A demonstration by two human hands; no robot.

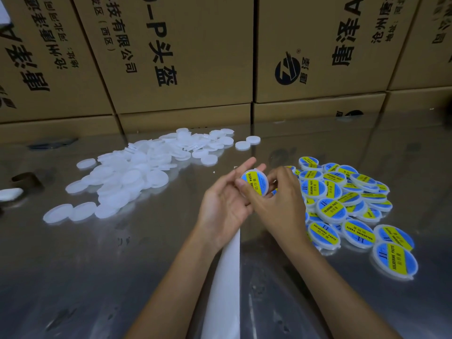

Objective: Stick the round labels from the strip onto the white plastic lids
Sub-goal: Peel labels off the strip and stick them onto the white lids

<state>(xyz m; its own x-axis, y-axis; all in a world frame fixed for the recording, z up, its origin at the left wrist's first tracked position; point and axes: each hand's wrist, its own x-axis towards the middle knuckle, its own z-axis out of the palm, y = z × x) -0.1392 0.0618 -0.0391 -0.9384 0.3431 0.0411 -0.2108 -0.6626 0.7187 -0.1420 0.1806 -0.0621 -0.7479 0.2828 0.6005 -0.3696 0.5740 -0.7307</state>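
A white plastic lid (256, 182) with a blue and yellow round label on it lies on the fingers of my left hand (225, 204), palm up above the table. My right hand (278, 201) holds the lid at its rim, thumb pressed on the label's lower left edge. A white backing strip (226, 285) runs from under my hands down to the frame's lower edge. A pile of bare white lids (137, 174) lies at the left. A pile of labelled lids (347, 206) lies at the right.
The work surface is a shiny metal table (97, 265). Stacked cardboard boxes (186, 57) form a wall along its far edge. A brown tape roll core (25, 180) and a white object (9, 194) sit at the far left.
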